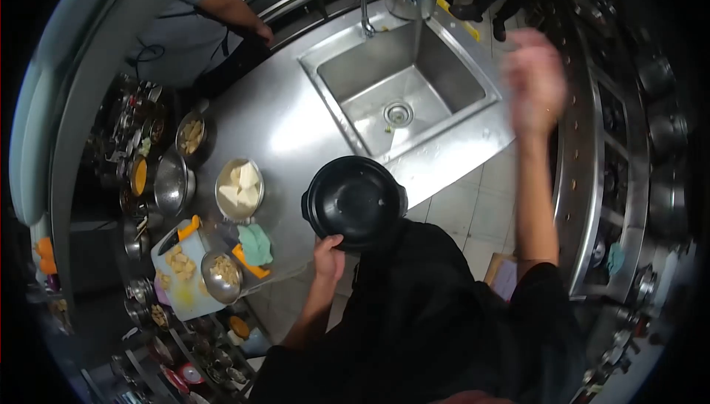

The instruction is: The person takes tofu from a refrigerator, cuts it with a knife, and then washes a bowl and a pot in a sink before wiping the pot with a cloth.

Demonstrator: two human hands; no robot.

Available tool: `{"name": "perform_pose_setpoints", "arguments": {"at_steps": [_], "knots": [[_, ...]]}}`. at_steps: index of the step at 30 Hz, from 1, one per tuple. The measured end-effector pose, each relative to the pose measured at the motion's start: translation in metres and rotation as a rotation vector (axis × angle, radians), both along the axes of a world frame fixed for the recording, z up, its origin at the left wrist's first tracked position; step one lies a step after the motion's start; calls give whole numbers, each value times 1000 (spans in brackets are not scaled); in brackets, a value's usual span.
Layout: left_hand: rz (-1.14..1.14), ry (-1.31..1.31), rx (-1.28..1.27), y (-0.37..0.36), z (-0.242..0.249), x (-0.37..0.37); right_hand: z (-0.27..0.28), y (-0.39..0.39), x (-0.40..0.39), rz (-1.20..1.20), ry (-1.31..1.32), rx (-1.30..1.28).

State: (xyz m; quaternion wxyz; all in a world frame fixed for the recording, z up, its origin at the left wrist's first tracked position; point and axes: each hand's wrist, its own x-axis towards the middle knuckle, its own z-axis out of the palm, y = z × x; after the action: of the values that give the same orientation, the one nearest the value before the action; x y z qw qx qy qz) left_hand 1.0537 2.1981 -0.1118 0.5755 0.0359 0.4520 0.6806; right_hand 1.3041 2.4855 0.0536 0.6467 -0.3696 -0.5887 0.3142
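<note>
My left hand [328, 259] grips the near rim of a black two-handled pot [351, 203], its thumb over the edge. The pot is at the front edge of the steel counter, close to my body, and its inside looks bare apart from small light specks. My right hand [534, 82] is raised out to the right, beyond the counter's end and apart from the pot. Motion smears its fingers, so I cannot make out their shape. Left of the pot stands a metal bowl [239, 210] with white chunks in it.
A sink [399, 97] with a faucet [364, 5] and a metal pot [425, 12] lies ahead. At left are a cutting board [177, 302], a knife [180, 232], a green cloth [254, 244] and a bowl of pale pieces [222, 297]. A co-worker's arm [235, 11] shows upper left; stoves line the right.
</note>
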Motion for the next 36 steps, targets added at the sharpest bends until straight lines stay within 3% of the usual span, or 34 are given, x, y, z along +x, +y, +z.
{"name": "perform_pose_setpoints", "arguments": {"at_steps": [1,2,3,4,7,9,10,12,13,14,16,18,19,20,22,24,26,28,30,32,33,34,36], "knots": [[4,20,2,11,13,3,-50,27,-18,345,233,-515],[6,32,-8,23,19,4,-119,64,-33,677,465,-786],[9,58,-23,42,24,5,-177,92,-51,793,715,-1090],[14,85,-39,57,25,6,-233,120,-73,708,896,-1332],[121,175,-135,95,12,12,-325,195,-134,677,756,-1400],[192,204,-205,114,15,27,-339,233,-172,549,1009,-1399],[228,224,-257,128,18,36,-324,247,-184,584,988,-1417],[293,236,-294,160,30,58,-287,272,-180,837,903,-1110],[315,251,-330,174,35,66,-268,280,-160,978,528,-952],[326,244,-340,183,34,68,-256,293,-143,985,521,-965],[319,171,-512,212,16,70,-236,335,-115,642,-153,-381],[306,251,-430,269,4,73,-199,397,-109,309,-444,-9],[170,338,-391,295,-2,70,-184,436,-108,265,-692,181],[55,455,-498,330,9,72,-184,467,-114,195,-901,295],[-49,1078,-462,383,-33,65,-184,504,-120,270,-1326,299],[-348,1148,-664,452,1,75,-243,555,-131,457,-1410,153],[-592,1271,-613,501,-17,76,-220,537,-123,529,-1424,-1],[-614,1322,-687,527,-75,71,-261,546,-118,348,-1247,264],[-634,1385,-760,525,-95,71,-227,528,-102,312,-1114,359],[-701,753,-552,500,-84,60,-164,487,-85,287,-975,452],[-613,508,-690,493,-77,62,-128,458,-76,366,-857,346],[-523,376,-633,470,-97,57,-113,441,-71,442,-738,236],[-260,169,-573,440,-97,64,-159,419,-52,713,-765,190]]}}
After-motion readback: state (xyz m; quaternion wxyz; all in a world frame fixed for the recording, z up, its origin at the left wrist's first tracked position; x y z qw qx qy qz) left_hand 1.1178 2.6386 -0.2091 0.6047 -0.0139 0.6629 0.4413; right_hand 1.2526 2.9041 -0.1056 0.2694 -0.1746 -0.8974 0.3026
